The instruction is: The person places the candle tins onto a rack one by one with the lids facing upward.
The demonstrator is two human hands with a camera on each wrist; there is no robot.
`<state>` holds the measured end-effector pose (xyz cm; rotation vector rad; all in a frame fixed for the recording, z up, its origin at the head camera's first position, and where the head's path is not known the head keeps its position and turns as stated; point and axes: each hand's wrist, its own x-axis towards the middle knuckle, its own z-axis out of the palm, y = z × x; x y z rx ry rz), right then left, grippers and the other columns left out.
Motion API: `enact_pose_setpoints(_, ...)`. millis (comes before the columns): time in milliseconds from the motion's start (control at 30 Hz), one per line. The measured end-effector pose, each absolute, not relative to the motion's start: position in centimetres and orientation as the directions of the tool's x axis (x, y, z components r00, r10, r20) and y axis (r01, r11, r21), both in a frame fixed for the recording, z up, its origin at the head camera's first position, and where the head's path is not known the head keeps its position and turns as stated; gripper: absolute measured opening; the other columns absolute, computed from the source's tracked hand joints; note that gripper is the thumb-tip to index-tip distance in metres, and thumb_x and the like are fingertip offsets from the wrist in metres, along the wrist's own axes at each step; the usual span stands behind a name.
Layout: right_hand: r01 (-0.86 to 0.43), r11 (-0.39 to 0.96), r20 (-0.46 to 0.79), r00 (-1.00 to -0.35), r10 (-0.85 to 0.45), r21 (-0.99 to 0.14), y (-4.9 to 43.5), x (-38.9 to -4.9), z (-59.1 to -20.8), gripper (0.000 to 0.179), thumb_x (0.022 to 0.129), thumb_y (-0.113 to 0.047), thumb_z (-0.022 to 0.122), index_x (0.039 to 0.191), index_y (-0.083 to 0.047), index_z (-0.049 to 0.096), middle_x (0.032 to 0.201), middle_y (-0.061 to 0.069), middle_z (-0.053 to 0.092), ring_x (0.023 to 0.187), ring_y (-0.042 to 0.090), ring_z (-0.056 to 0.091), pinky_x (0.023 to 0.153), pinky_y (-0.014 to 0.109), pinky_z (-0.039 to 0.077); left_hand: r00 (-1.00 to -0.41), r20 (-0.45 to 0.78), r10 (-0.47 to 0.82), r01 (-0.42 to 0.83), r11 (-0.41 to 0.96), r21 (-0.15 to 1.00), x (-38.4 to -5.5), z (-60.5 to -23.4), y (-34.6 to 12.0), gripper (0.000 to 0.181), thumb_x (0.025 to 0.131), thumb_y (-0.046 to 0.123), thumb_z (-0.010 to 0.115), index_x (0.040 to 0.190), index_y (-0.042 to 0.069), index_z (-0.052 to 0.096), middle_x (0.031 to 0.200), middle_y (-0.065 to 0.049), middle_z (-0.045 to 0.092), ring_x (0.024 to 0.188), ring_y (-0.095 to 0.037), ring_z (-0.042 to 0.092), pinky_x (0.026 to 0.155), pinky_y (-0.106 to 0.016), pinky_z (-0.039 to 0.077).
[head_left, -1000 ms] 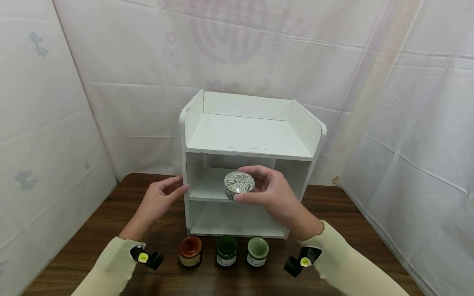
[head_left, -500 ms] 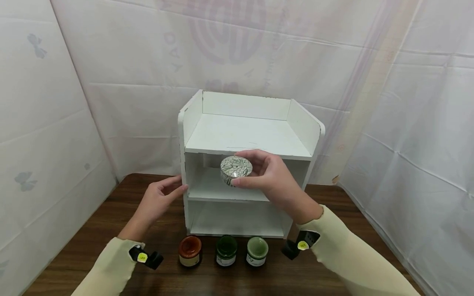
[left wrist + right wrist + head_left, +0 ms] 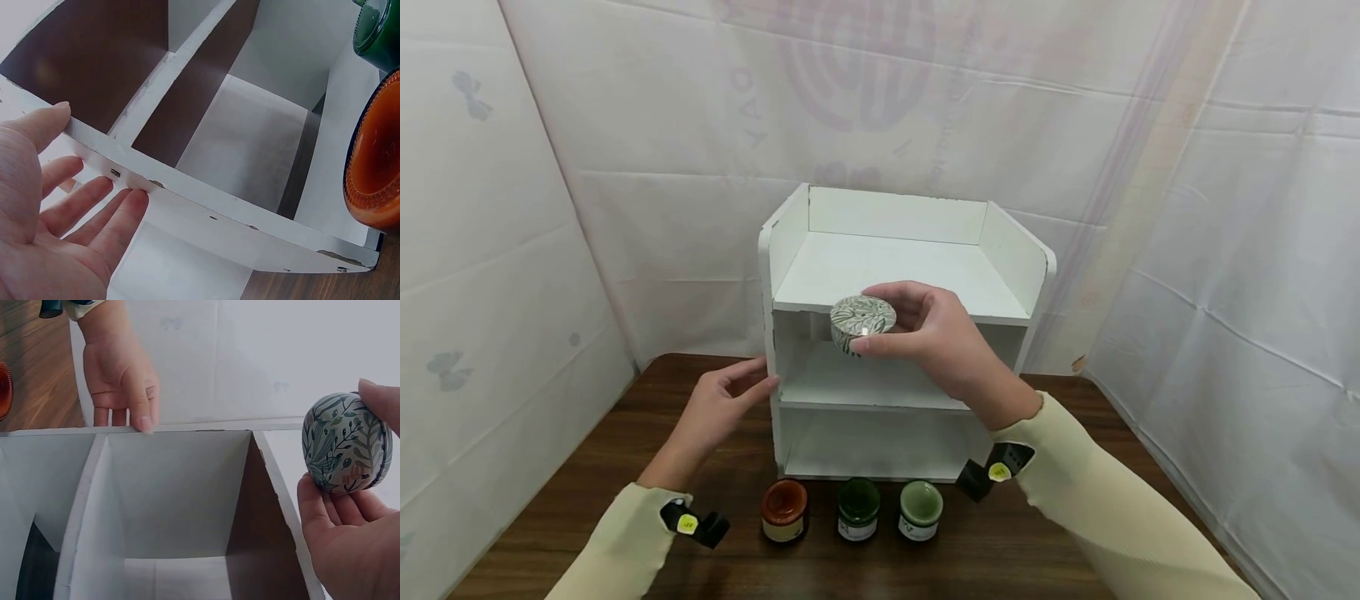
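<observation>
My right hand (image 3: 943,342) holds a small round tin (image 3: 859,317) with a leaf pattern, thumb on one side and fingers on the other. The tin is raised in front of the top shelf's front edge of a white shelf unit (image 3: 917,262). Green leaves and a lid seam show on the tin (image 3: 344,444) in the right wrist view. At the unit's left side panel, my left hand (image 3: 718,404) rests its thumb tip on the front edge. Its other fingers (image 3: 128,215) lie nearly straight against the outer face in the left wrist view.
Along the unit's foot stand an orange jar (image 3: 784,502), a dark green jar (image 3: 858,504) and a pale green jar (image 3: 921,507) on the brown wooden table (image 3: 700,567). White sheeting (image 3: 662,208) hangs behind and at both sides.
My right hand has lifted the tin from before the middle shelf to the top shelf's front edge, drifting slightly left. My left hand stays at the side panel.
</observation>
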<state>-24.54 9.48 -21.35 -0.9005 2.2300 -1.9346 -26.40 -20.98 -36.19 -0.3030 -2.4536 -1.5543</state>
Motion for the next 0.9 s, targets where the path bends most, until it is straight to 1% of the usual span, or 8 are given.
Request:
enact_pose_setpoints(167,-0.396,0.043,0.338,-0.831,-0.441,-0.917,9.0,-24.9,-20.8,0.049,0.078,-0.003,0.085,0.125,-0.007,0.069,0.102,0.004,0.075,0.086,0.014,0.070,0.074,0.025,0.056,-0.952,0.300,0.060,0.298,0.407,0.863,-26.5,-36.3,-21.0,0.062,0.099,0.042,0.068,0.149,0.007,0.054,0.141,-0.015,0.064,0.125,-0.029,0.062,0.087,-0.013,0.050)
enact_pose_setpoints(300,-0.389,0.054,0.329,-0.837,-0.438,-0.920,8.8,-25.2,-20.5,0.049,0.078,-0.005,0.085,0.124,-0.010,0.070,0.097,0.002,0.075,0.081,0.014,0.069,0.074,0.027,0.056,-0.951,0.302,0.062,0.300,0.411,0.861,-26.5,-36.4,-21.0,0.062,0.099,0.042,0.068,0.149,0.008,0.054,0.140,-0.014,0.064,0.120,-0.022,0.064,0.086,-0.013,0.051)
enact_pose_setpoints(400,-0.381,0.057,0.319,-0.840,-0.440,-0.923,8.6,-25.6,-20.2,0.047,0.078,-0.008,0.085,0.123,-0.010,0.070,0.098,0.003,0.075,0.084,0.014,0.070,0.075,0.028,0.056,-0.951,0.304,0.062,0.301,0.417,0.858,-26.6,-36.4,-21.0,0.062,0.099,0.042,0.068,0.149,0.008,0.054,0.140,-0.014,0.065,0.119,-0.018,0.065,0.086,-0.013,0.051)
enact_pose_setpoints(500,-0.384,0.062,0.322,-0.843,-0.431,-0.921,8.3,-26.0,-20.0,0.046,0.078,-0.009,0.085,0.122,-0.010,0.070,0.100,0.004,0.075,0.088,0.014,0.070,0.076,0.026,0.056,-0.949,0.308,0.062,0.305,0.418,0.856,-26.6,-36.5,-21.1,0.062,0.099,0.042,0.068,0.149,0.008,0.054,0.140,-0.014,0.064,0.120,-0.022,0.065,0.086,-0.013,0.051)
enact_pose_setpoints(667,-0.377,0.064,0.319,-0.852,-0.416,-0.924,7.9,-26.7,-19.7,0.045,0.079,-0.008,0.085,0.121,-0.009,0.071,0.105,0.005,0.075,0.093,0.015,0.069,0.082,0.025,0.056,-0.950,0.307,0.061,0.303,0.418,0.856,-26.5,-36.5,-21.1,0.061,0.099,0.042,0.068,0.149,0.008,0.054,0.141,-0.015,0.064,0.124,-0.029,0.063,0.086,-0.012,0.050)
enact_pose_setpoints(800,-0.371,0.054,0.316,-0.851,-0.418,-0.927,7.5,-27.2,-19.4,0.045,0.079,-0.006,0.085,0.122,-0.007,0.070,0.109,0.006,0.073,0.096,0.016,0.068,0.084,0.025,0.056,-0.951,0.303,0.059,0.299,0.421,0.857,-26.4,-36.5,-21.1,0.061,0.100,0.042,0.067,0.149,0.008,0.054,0.140,-0.015,0.064,0.124,-0.030,0.062,0.086,-0.013,0.050)
enact_pose_setpoints(900,-0.370,0.054,0.316,-0.851,-0.419,-0.927,7.2,-27.4,-19.2,0.045,0.079,-0.006,0.085,0.122,-0.006,0.070,0.111,0.007,0.073,0.097,0.017,0.068,0.085,0.025,0.056,-0.953,0.299,0.056,0.293,0.426,0.856,-26.4,-36.4,-21.1,0.061,0.100,0.042,0.067,0.149,0.008,0.054,0.140,-0.015,0.064,0.122,-0.028,0.063,0.086,-0.013,0.050)
